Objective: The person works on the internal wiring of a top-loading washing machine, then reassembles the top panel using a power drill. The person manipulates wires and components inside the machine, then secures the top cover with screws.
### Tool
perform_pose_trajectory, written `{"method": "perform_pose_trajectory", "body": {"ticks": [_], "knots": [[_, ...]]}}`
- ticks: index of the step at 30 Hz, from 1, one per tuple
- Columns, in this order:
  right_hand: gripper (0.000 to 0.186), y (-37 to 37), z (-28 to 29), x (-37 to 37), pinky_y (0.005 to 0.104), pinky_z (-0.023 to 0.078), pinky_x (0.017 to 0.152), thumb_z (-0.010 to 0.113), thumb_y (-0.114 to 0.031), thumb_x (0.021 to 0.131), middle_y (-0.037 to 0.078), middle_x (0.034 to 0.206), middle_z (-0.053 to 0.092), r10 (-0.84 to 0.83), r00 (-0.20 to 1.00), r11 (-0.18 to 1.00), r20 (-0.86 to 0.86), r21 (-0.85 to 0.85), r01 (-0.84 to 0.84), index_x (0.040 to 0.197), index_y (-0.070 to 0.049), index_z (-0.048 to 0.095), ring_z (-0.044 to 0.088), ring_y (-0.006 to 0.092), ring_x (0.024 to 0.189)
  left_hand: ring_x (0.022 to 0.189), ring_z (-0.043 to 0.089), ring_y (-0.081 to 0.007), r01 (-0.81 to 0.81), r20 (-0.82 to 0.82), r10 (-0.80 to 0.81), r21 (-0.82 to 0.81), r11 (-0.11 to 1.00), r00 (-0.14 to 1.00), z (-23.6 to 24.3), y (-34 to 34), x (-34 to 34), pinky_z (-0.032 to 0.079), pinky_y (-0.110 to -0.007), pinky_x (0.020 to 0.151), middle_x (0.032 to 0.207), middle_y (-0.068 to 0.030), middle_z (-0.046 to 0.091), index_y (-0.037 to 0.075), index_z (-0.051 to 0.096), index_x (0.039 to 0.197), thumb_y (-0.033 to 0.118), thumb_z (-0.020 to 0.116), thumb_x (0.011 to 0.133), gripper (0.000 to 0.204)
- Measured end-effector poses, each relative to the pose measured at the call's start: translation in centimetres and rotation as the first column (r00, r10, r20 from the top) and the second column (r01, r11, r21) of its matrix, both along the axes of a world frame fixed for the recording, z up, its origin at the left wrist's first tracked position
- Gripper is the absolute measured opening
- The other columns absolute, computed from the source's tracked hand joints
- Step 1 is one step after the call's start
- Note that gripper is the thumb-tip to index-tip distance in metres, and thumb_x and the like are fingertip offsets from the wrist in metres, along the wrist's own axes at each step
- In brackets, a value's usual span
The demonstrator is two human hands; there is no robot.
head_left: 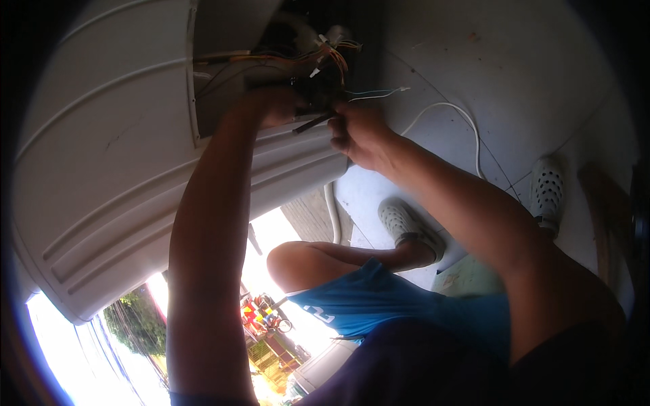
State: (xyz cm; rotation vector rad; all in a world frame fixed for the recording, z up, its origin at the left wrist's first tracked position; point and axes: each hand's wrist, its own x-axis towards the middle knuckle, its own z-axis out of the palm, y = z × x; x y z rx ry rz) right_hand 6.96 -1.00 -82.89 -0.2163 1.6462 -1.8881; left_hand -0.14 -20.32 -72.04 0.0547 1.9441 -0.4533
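Observation:
A white ribbed appliance [108,101] has an open compartment with bundled orange and pale wires [332,54], white connectors and a dark component [311,91]. My left hand [271,105] reaches to the dark component at the opening's lower edge; its fingers are lost in shadow. My right hand [355,132] grips a slim dark tool [308,125] just right of my left hand, its bar pointing down-left across the opening's lower lip. A loose light-blue and white wire [379,92] sticks out to the right, above my right hand.
A pale tiled floor [514,95] carries a white cable [460,108]. My bent legs in blue shorts and perforated clogs [545,189] are below, near a pale green object [450,277] and a brown wooden piece [596,230]. A white hose [334,210] hangs beside the appliance. A bright street shows at lower left.

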Motion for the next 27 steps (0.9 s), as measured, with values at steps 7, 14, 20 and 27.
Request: {"method": "perform_pose_trajectory", "body": {"ticks": [7, 14, 20, 27], "knots": [[0.025, 0.7, -0.7, 0.8, 0.0387, 0.055, 0.066, 0.061, -0.031, 0.103, 0.006, 0.082, 0.064, -0.032, 0.999, 0.997, -0.027, -0.070, 0.030, 0.108, -0.007, 0.059, 0.067, 0.0220, 0.077, 0.115, 0.068, -0.0333, -0.039, 0.058, 0.045, -0.106, 0.994, 0.997, 0.6, 1.9, -0.2, 0.054, -0.044, 0.100, 0.130, -0.0157, 0.068, 0.019, 0.064, 0.139, 0.007, 0.050, 0.094, 0.048], [0.032, -0.5, 1.2, 0.3, 0.0382, 0.054, 0.055, 0.055, -0.036, 0.106, 0.009, 0.075, 0.063, 0.146, 0.695, 0.872, 0.704, -0.424, 0.246, 0.099, -0.004, 0.058, 0.064, 0.0234, 0.060, 0.105, 0.070, -0.0322, -0.049, 0.000, 0.049, -0.023, 0.999, 0.999, -0.9, -0.7, -0.4, 0.056, -0.044, 0.090, 0.120, -0.0165, 0.072, 0.011, 0.067, 0.130, 0.012, 0.054, 0.094, 0.039], [0.035, -0.1, 0.7, 2.1, 0.0357, 0.054, 0.053, 0.054, -0.037, 0.107, 0.010, 0.074, 0.064, 0.013, 0.921, 0.960, 0.389, -0.262, 0.097, 0.102, -0.002, 0.055, 0.065, 0.0220, 0.058, 0.095, 0.071, -0.0292, -0.372, -0.082, 0.375, 0.044, 0.927, 0.924, -3.7, -4.9, -0.5, 0.055, -0.041, 0.083, 0.109, -0.0162, 0.074, 0.008, 0.070, 0.124, 0.017, 0.058, 0.094, 0.034], [0.039, -1.4, 1.3, 2.4, 0.0334, 0.057, 0.058, 0.049, -0.037, 0.110, 0.016, 0.085, 0.073, 0.174, 0.712, 0.885, 0.680, -0.426, 0.190, 0.108, 0.001, 0.058, 0.074, 0.0222, 0.072, 0.104, 0.071, -0.0298, -0.065, -0.039, 0.066, 0.042, 0.997, 0.997, -2.8, -3.8, -0.4, 0.055, -0.043, 0.091, 0.122, -0.0176, 0.072, 0.008, 0.069, 0.127, 0.016, 0.054, 0.097, 0.035]]}}
